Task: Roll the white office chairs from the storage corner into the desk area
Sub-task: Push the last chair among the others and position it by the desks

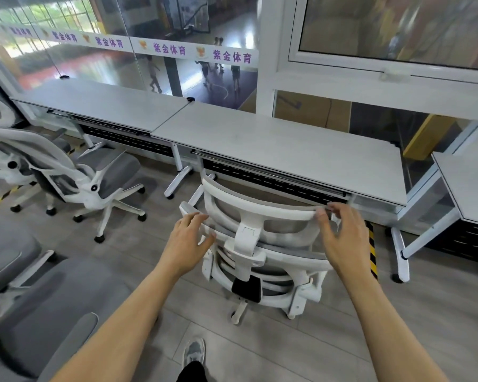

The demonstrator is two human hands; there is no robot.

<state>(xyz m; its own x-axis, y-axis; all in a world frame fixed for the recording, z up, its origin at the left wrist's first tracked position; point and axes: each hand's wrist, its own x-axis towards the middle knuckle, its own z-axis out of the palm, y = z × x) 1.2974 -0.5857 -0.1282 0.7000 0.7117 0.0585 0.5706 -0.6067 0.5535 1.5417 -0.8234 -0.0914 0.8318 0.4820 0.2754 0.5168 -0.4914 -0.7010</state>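
Observation:
A white office chair (248,236) with grey mesh stands right in front of me, its back toward me and its seat tucked under the long grey desk (273,142). My left hand (188,239) is at the left edge of the backrest, fingers spread and only brushing it. My right hand (342,238) is at the right end of the headrest bar, with the thumb in front and the fingers curled over its top.
Another white chair (94,177) stands at the neighbouring desk (100,100) on the left, with more chairs behind it. A grey chair seat (53,299) crowds my lower left. A second desk (469,183) and yellow-black floor tape (371,252) are on the right. A glass wall backs the desks.

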